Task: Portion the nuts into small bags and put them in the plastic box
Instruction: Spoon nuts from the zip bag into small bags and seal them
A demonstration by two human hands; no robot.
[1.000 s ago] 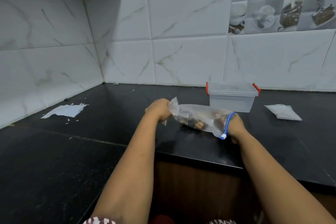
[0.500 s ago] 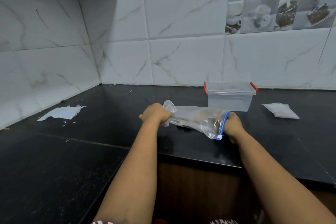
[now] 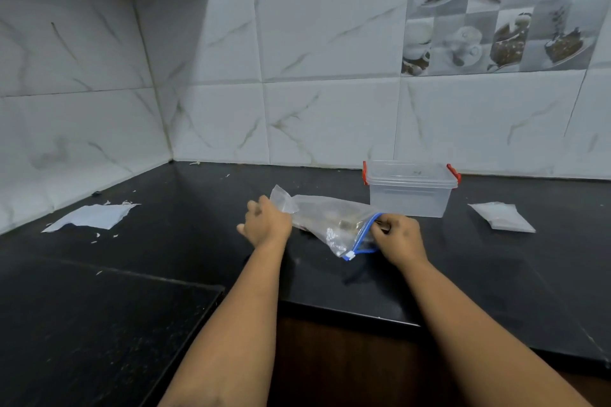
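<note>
On the black counter (image 3: 172,261), the right hand (image 3: 398,236) pinches the blue zip end of the nut bag (image 3: 330,220), the left hand (image 3: 267,223) grips its far end, and the lidded plastic box (image 3: 410,188) stands at two o'clock.

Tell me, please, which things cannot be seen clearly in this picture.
Head view only:
- Nuts in the zip bag: crinkled, glaring plastic blurs them; kind and count unclear.
- Right hand fingertips: curled under at the blue zip strip.
- Small packet: contents too small to tell.
- Plastic box: translucent walls obscure the inside.
</note>
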